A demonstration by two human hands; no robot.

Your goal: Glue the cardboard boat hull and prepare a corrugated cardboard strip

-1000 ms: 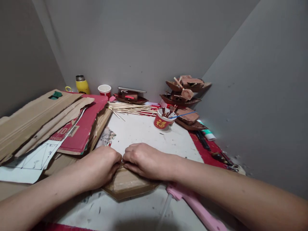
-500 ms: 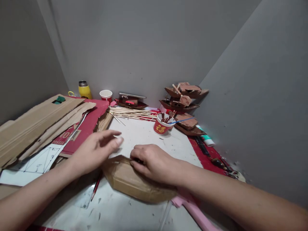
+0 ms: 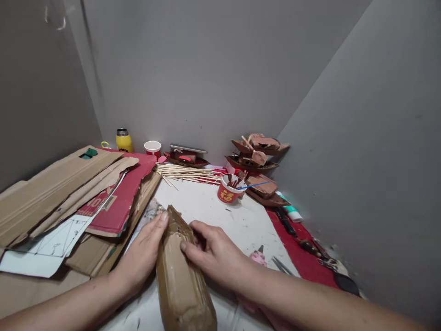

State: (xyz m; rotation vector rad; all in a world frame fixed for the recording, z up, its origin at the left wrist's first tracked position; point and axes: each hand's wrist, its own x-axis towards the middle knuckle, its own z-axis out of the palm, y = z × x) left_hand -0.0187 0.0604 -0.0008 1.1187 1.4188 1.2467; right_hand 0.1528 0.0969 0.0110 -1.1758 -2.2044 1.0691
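A brown cardboard boat hull (image 3: 184, 285) lies lengthwise in front of me, its pointed end facing away. My left hand (image 3: 146, 248) is laid along its left side, fingers together and thumb near the tip. My right hand (image 3: 212, 250) pinches the right edge close to the pointed end, with the thumb on top and fingers on the outside. Beyond the hands stands a red and white paper cup (image 3: 228, 195) with brown stains inside and a blue stick across it. A pink glue gun (image 3: 257, 257) lies partly hidden behind my right forearm, beside a metal pointed tool (image 3: 281, 265).
Cardboard sheets (image 3: 58, 193) and a paper with a drawn pattern (image 3: 62, 241) fill the left. Thin wooden sticks (image 3: 189, 172) lie at the back near a yellow bottle (image 3: 124, 140). Finished brown model boats (image 3: 263, 184) are stacked at the back right, by a green-and-white tube (image 3: 291, 209).
The hull has turned from lying crosswise to pointing away from me. My left hand has come down from the air onto its side. The view has shifted slightly.
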